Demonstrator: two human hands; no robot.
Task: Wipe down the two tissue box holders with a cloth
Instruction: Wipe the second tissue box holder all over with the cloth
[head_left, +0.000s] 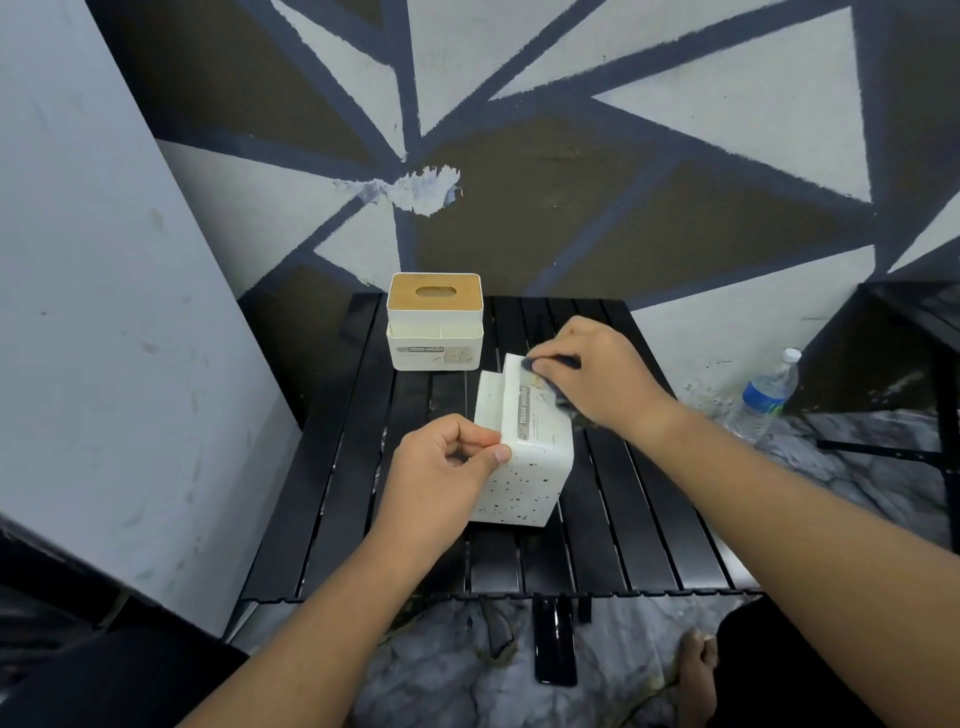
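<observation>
The head view shows the wiping step under way on the near holder (524, 467), a speckled white box tipped onto its side in the middle of the black slatted table (649, 519). The left hand (447, 462) steadies it, thumb and curled fingers pinching its near left edge. The right hand (597, 379) has its fingers curled over a dark cloth (553, 364), pressing it on the box's far upper edge beside the label. The far holder (435, 332) stands upright at the back of the table, wooden lid on, apart from both hands. The next move likely calls for turning the tipped box to reach its other faces, then doing the far one. Counted: two holders, one cloth, one table, and one bottle (766, 400) on the floor to the right.
</observation>
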